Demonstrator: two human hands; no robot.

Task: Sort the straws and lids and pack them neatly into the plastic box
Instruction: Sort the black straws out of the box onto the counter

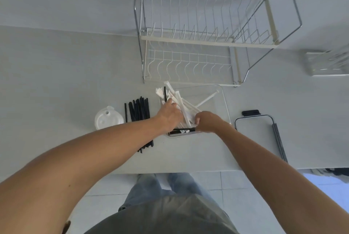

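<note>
A clear plastic box (224, 101) stands on the white table in front of me, holding a loose bundle of white wrapped straws (181, 101) that lean out over its far left corner. My left hand (169, 115) reaches in from the left and closes on those white straws. At the box's near edge, my right hand (206, 121) grips the lower ends of the same bundle. A black straw lies along the box's near wall. A row of black straws (138, 110) lies left of the box, and a stack of white lids (108, 118) sits further left.
A white wire dish rack (188, 59) stands just behind the box. The box's clear lid with a black clip (254, 126) lies to the right, several grey straws (279, 141) on it. Another clear container (326, 63) sits at far right. The table's near edge is close to my body.
</note>
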